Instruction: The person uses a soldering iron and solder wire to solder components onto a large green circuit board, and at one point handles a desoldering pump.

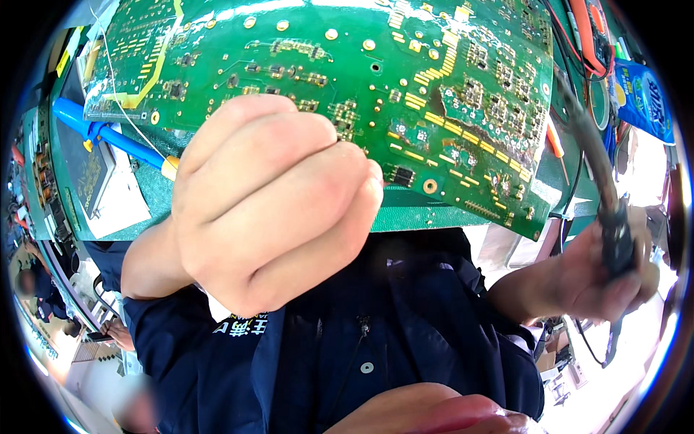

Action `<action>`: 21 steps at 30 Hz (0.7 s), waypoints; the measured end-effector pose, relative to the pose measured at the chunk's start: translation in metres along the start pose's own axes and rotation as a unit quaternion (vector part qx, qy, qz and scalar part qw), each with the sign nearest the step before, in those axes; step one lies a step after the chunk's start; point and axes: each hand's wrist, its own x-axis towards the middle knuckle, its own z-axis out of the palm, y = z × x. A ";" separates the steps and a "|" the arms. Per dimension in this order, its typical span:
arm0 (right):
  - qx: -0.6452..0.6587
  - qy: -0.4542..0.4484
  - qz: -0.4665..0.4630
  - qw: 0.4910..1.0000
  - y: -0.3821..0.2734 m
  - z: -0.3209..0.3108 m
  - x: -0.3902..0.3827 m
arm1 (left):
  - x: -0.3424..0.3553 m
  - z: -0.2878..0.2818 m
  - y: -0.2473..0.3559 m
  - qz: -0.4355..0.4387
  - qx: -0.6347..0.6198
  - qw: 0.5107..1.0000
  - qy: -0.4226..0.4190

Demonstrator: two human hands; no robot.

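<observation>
My left hand point(275, 195) is closed in a fist in front of the lower edge of a large green circuit board point(405, 79). Its back faces up, and the fingertips hide whatever they hold, if anything. The board carries many small parts and gold pads, with a dark, rough patch on its right part. On the right, my right hand point(611, 282) is closed round a dark rod-shaped tool point(596, 159), which slants up along the board's right edge. A thin cable hangs below that hand.
A blue tube-shaped tool with a yellow tip point(119, 139) lies left of the board on a green mat point(101, 123). Behind it are papers point(119, 202). At the right are red-handled pliers point(585, 36), a blue packet point(643, 101) and an orange-handled screwdriver point(555, 141).
</observation>
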 end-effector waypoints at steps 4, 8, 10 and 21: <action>0.210 0.053 0.092 0.972 0.031 -0.013 -0.002 | 0.000 -0.002 -0.003 0.006 -0.007 1.000 -0.011; -0.022 -0.005 0.069 0.997 0.038 -0.004 0.006 | 0.001 -0.001 -0.003 -0.008 -0.006 1.000 -0.024; -0.005 -0.001 0.077 0.997 0.043 -0.011 0.005 | 0.001 -0.001 -0.002 -0.018 -0.004 1.000 -0.025; -0.092 -0.070 -0.047 0.992 0.017 -0.008 0.002 | 0.001 0.007 -0.005 -0.018 0.002 1.000 0.004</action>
